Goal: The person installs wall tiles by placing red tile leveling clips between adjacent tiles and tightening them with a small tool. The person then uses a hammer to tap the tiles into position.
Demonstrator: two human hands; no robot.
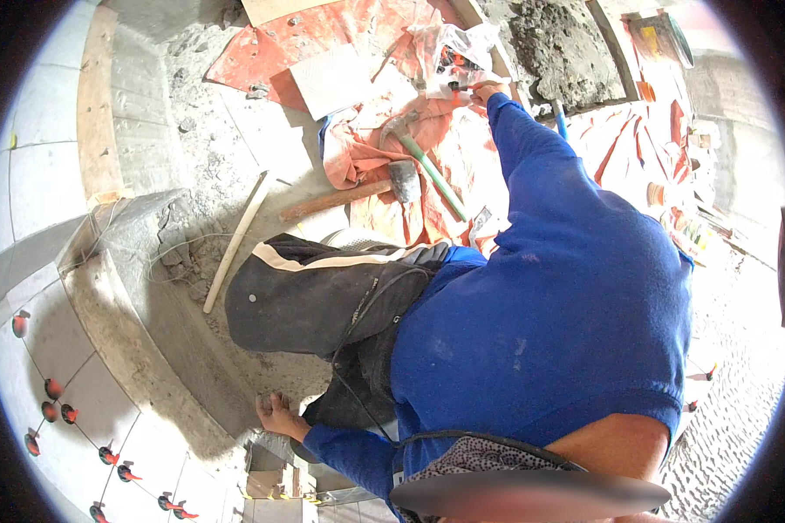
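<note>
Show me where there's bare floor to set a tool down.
Bare grey floor lies between the wooden plank and the orange tarp. The tarp is crowded: loose tile, mallet, green-handled hammer, plastic bag by the right hand.

The person bends far forward, blue-sleeved arms spread well apart. The right arm stretches straight out ahead, and the right hand (484,90) is curled closed in a grip at full reach. The left arm angles down and back, and the left hand (276,413) presses flat, fingers spread, bearing weight.
</note>
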